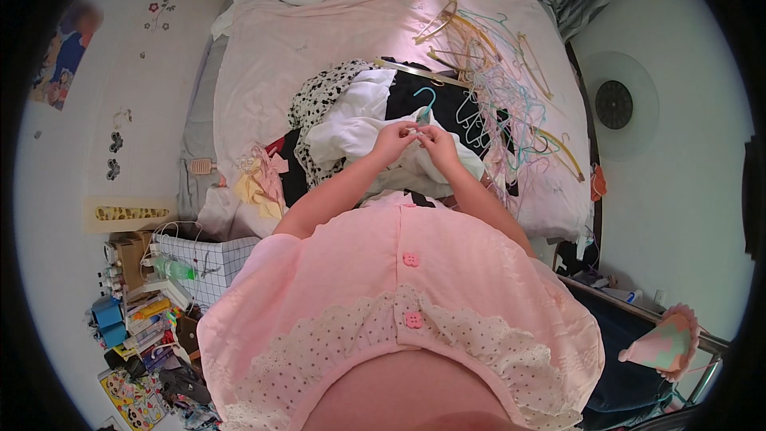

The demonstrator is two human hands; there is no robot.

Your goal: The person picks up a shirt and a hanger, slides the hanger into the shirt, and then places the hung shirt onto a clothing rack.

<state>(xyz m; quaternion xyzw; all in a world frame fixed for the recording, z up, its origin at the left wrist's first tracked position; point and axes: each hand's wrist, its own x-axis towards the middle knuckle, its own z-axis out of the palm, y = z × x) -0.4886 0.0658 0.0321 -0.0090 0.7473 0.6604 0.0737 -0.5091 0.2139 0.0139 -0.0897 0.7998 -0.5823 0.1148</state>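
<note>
Over the bed, both my hands meet at the neck of a white garment [343,137]. A teal hanger [426,104] is in that neck, its hook pointing away from me. My left hand [395,142] pinches the cloth at the neck opening. Close against it, my right hand [437,146] pinches the same edge, fingertips nearly touching the left ones. What exactly lies between the fingertips is too small to make out. Beneath and beside the garment lie a black-spotted white cloth [327,88] and black clothing [411,96].
A tangled heap of hangers [495,84] covers the bed's right side. Pink and yellow clothes [262,179] lie on the left, near a hairbrush [202,166]. A checked box [211,259] stands at lower left by cluttered goods. A pink cone hat [662,343] is at lower right.
</note>
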